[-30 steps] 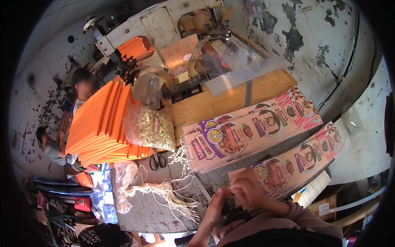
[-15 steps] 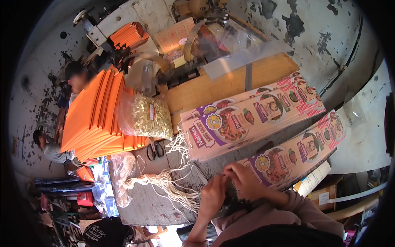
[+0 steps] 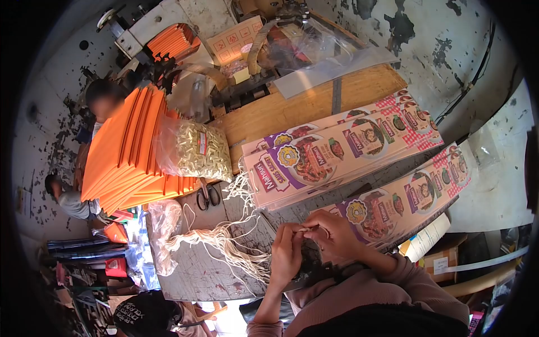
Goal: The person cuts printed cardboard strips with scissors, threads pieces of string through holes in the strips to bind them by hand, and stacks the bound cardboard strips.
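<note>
My left hand (image 3: 287, 253) and my right hand (image 3: 334, 235) meet over the table's near edge, fingertips pinched together on something small and pale that I cannot make out. Beside my right hand lies a stack of printed sheets (image 3: 404, 196), and a larger printed stack (image 3: 342, 146) is behind it. A bundle of white cords (image 3: 224, 244) spreads over the table left of my left hand. Black-handled scissors (image 3: 208, 197) lie behind the cords. Near them is a clear bag of small gold pieces (image 3: 201, 149).
Orange folded bags (image 3: 120, 157) are piled at the left. A machine with a wooden board (image 3: 269, 118) and a clear sheet (image 3: 331, 72) stands at the back. Two people (image 3: 104, 101) are at the far left; a person in a black cap (image 3: 140, 314) is at the bottom left.
My hands have come closer together, and their fingertips now meet in a pinch. The view has shifted slightly, so the table's contents appear higher in the frame.
</note>
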### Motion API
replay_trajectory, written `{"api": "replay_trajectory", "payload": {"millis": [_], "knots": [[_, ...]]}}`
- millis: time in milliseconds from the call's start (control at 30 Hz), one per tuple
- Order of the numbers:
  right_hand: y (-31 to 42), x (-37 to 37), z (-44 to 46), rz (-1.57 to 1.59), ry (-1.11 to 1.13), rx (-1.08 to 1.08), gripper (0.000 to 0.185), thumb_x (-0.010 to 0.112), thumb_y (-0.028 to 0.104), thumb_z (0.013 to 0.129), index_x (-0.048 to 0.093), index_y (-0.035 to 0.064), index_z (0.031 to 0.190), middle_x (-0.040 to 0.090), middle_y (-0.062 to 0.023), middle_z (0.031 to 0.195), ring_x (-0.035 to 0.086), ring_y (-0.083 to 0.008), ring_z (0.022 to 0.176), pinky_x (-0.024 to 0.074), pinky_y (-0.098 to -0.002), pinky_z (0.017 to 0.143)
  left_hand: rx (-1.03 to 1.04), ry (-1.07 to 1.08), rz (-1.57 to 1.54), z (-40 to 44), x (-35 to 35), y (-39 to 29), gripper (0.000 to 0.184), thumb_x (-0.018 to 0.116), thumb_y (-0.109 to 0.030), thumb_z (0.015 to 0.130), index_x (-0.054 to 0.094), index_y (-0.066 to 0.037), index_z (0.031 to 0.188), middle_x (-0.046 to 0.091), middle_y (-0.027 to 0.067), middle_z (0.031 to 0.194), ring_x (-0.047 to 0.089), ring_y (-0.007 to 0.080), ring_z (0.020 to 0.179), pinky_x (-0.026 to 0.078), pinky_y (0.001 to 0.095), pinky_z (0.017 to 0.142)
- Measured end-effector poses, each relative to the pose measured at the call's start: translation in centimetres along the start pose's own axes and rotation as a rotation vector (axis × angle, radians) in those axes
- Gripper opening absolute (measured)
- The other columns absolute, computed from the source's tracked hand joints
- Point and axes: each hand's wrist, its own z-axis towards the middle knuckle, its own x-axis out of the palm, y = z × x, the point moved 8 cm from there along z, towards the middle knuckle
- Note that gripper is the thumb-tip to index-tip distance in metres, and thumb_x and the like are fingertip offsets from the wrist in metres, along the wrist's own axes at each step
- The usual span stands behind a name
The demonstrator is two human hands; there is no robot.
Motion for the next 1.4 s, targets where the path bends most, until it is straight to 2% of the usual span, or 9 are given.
{"api": "replay_trajectory", "payload": {"millis": [67,233,333,633,800,1100,1200,1333,1400], "knots": [[-0.2,0.1,-0.1,-0.044,-0.009,-0.041,0.009,0.059,0.002,0.079,0.055,0.0004,0.086,0.057,-0.0110,0.082,0.057,-0.0209,0.071,0.0448,-0.0271,0.063,-0.003,-0.015,0.039,-0.2,0.4,0.3,0.012,0.052,0.006,0.081,0.051,0.003,0.093,0.054,0.0148,0.087,0.059,0.0258,0.076,0.048,0.0304,0.065],[-0.4,0.3,-0.1,-0.060,0.028,-0.026,0.014,0.059,0.010,0.082,0.052,0.0005,0.090,0.055,-0.0128,0.082,0.060,-0.0252,0.070,0.0459,-0.0307,0.060,-0.273,-0.310,-0.611,-1.2,0.9,2.5,0.019,0.047,0.008,0.084,0.045,0.002,0.102,0.053,0.0085,0.086,0.055,0.0125,0.080,0.046,0.0238,0.073],[-1.6,0.3,-0.1,0.091,0.022,0.101,0.008,0.058,0.004,0.081,0.053,0.0004,0.087,0.054,-0.0091,0.087,0.057,-0.0173,0.076,0.0447,-0.0276,0.067,-0.233,-0.314,-0.641,-1.4,1.3,3.7,0.023,0.044,0.011,0.084,0.043,0.001,0.105,0.050,0.0069,0.094,0.051,0.0119,0.087,0.045,0.0230,0.075],[-5.3,0.8,-0.7,0.473,0.097,0.282,0.012,0.061,0.003,0.080,0.055,-0.0011,0.089,0.048,-0.0064,0.096,0.052,-0.0133,0.088,0.0424,-0.0248,0.074,-0.293,-0.226,-0.526,-1.9,1.5,3.8,0.009,0.053,0.007,0.083,0.054,0.002,0.091,0.058,0.0084,0.097,0.057,0.0111,0.086,0.048,0.0225,0.075],[-2.9,0.8,-0.2,0.218,0.215,0.169,0.018,0.062,0.005,0.079,0.056,0.0009,0.096,0.058,-0.0062,0.086,0.059,-0.0114,0.079,0.0465,-0.0252,0.070,-0.255,-0.314,-0.532,-1.6,0.5,3.1,0.008,0.054,0.005,0.082,0.053,0.000,0.089,0.057,0.0085,0.092,0.054,0.0119,0.084,0.046,0.0248,0.074],[-2.6,0.4,0.0,0.270,0.145,0.165,0.025,0.061,0.003,0.079,0.051,0.0021,0.102,0.060,-0.0068,0.081,0.059,-0.0123,0.077,0.0470,-0.0271,0.070,-0.121,-0.410,-0.629,-0.2,-1.7,1.2,0.013,0.060,0.003,0.076,0.052,-0.002,0.085,0.056,0.0086,0.084,0.055,0.0149,0.075,0.044,0.0252,0.068],[-2.7,0.6,-0.6,0.283,0.132,0.198,0.027,0.060,0.002,0.079,0.048,0.0022,0.104,0.060,-0.0075,0.080,0.060,-0.0135,0.077,0.0469,-0.0281,0.069,0.048,-0.003,0.021,0.7,-0.8,-0.6,0.016,0.067,0.004,0.069,0.057,-0.002,0.079,0.055,0.0067,0.074,0.057,0.0134,0.067,0.045,0.0253,0.059],[-2.3,0.0,-0.6,0.348,0.055,0.208,0.029,0.060,0.002,0.080,0.047,0.0023,0.105,0.059,-0.0099,0.083,0.061,-0.0174,0.076,0.0470,-0.0289,0.067,-0.038,-0.016,-0.116,0.5,-3.3,0.5,0.015,0.065,0.006,0.069,0.056,-0.002,0.078,0.054,0.0049,0.066,0.052,0.0105,0.063,0.042,0.0237,0.057],[-0.2,0.5,-0.7,0.027,0.111,0.119,0.037,0.062,0.019,0.081,0.046,0.0043,0.111,0.056,-0.0137,0.099,0.059,-0.0248,0.087,0.0455,-0.0360,0.072,-0.025,-0.076,-0.209,0.8,-4.3,-0.4,0.015,0.065,0.006,0.069,0.056,-0.002,0.078,0.053,0.0042,0.066,0.050,0.0098,0.061,0.040,0.0227,0.056]]}}
